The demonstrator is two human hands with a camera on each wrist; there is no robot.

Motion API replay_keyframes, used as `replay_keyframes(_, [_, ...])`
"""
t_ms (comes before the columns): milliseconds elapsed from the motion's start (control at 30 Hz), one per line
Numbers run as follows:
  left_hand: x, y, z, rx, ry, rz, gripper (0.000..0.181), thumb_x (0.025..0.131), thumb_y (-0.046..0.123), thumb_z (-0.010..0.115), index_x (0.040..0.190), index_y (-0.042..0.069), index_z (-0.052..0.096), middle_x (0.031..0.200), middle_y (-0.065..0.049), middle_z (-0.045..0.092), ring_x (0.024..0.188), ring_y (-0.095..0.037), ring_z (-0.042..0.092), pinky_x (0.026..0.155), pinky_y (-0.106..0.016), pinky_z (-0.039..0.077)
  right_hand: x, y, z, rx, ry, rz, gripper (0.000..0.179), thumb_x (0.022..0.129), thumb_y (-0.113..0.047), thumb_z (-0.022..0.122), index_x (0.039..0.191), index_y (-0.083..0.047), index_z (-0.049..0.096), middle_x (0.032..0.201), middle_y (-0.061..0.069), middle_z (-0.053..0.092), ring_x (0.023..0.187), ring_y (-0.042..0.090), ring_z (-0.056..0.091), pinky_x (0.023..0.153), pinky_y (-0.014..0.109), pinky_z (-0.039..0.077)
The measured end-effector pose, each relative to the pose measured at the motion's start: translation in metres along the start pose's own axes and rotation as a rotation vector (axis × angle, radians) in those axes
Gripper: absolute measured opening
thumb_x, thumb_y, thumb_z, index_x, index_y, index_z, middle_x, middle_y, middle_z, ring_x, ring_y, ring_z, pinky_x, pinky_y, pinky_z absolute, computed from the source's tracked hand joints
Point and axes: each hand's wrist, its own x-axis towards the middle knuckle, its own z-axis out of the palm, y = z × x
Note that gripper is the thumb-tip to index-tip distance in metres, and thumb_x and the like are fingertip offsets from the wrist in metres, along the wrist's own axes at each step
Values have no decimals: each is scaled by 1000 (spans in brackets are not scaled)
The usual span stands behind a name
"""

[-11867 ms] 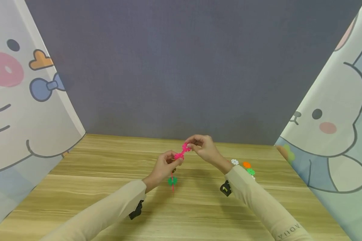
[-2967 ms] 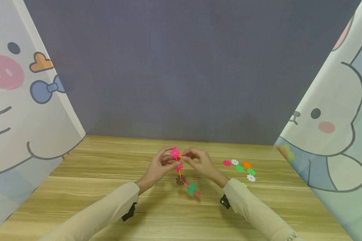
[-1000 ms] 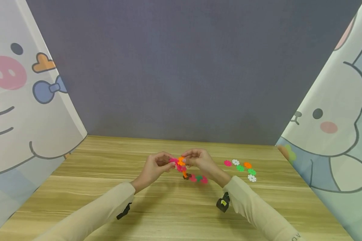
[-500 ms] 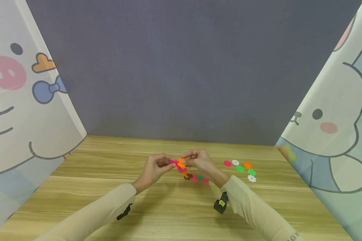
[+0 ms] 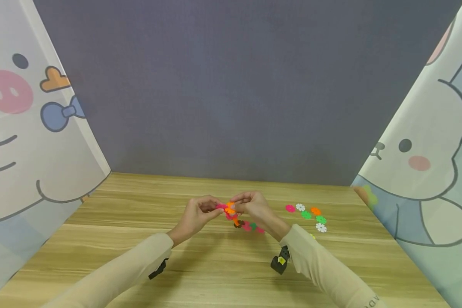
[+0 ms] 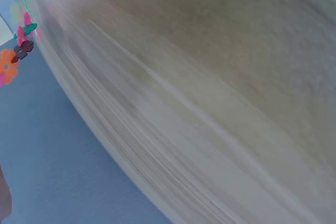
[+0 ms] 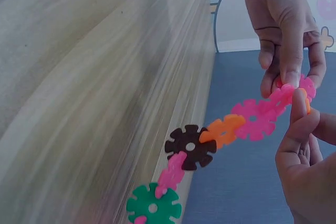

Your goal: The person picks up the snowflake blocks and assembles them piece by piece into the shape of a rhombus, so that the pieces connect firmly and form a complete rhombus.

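Relative to the frame three seconds earlier, the free end of the disc chain is raised and swung toward the right forearm, and the held orange disc is turned more face-on to the head view. The held orange disc is pinched between the thumb and fingers of the right hand. At 9 o'clock from it, the end pink disc is pinched by the fingers of the left hand. The two discs are seen overlapping; whether their slots are engaged cannot be told. The chain's long axis is directed from 10 to 4 o'clock, its free end lying nearer the right hand. Counted in the chain: five pink discs, one orange, one brown, one green. Counted loose on the worktop, at 3 o'clock from the right hand: two white discs, two green discs, one pink, one orange, one yellow-green, partly covered.
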Motion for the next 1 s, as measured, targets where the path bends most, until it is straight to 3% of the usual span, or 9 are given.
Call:
replay_keyframes(100, [3,-12,-1,8,1,7,13,81,14,69,93,10,67,80,-16,69,65,-9,63,60,-25,53,0,-2,-1,-7,-16,-9,21,82,5,59,103,10,60,80,7,65,67,13,59,73,37,52])
replay_keyframes(200, [4,-18,-2,-3,1,-14,14,80,17,70,93,12,66,81,-16,69,65,-11,64,61,-34,55,2,0,-3,-23,-50,-23,20,83,3,58,103,8,60,82,5,65,69,13,59,76,40,52])
replay_keyframes(333, [2,-19,-2,-52,-1,-54,17,81,15,69,96,7,65,84,-18,69,66,-11,65,63,-41,54,3,1,-5,-51,-112,-47,21,85,0,57,106,7,57,85,4,65,72,14,60,73,35,52])
replay_keyframes(500, [-3,-11,-4,-129,15,-90,19,82,4,66,99,-3,62,89,-25,67,66,-8,65,65,-44,54,3,6,-11,-116,-158,-99,24,87,-3,57,108,8,55,90,12,66,79,25,66,71,33,52])
replay_keyframes(567, [-5,-5,-6,-155,19,-99,19,83,1,64,100,-5,61,92,-28,65,68,-8,65,66,-47,53,2,10,-15,-167,-153,-140,24,86,-4,58,108,7,56,92,17,65,83,31,65,72,38,53])
replay_keyframes(700, [-8,-2,-8,-181,23,-127,20,84,2,63,102,-5,60,94,-30,64,71,-8,66,68,-50,52,1,16,-29,-306,-104,-225,21,85,-4,61,104,4,59,98,23,63,84,28,63,72,36,53])
replay_keyframes(833, [-7,-14,-8,-185,28,-137,23,84,6,64,104,-3,59,95,-27,64,71,-9,66,68,-47,53,-1,24,-51,-443,-46,-309,18,84,-3,63,100,3,60,98,25,62,83,24,62,68,27,52])
replay_keyframes(1000, [-7,-25,-9,-202,29,-122,25,84,8,64,107,-2,58,98,-28,62,71,-10,66,69,-47,53,-4,37,-80,-620,32,-344,16,83,0,64,98,2,60,97,22,62,85,28,62,71,30,53])
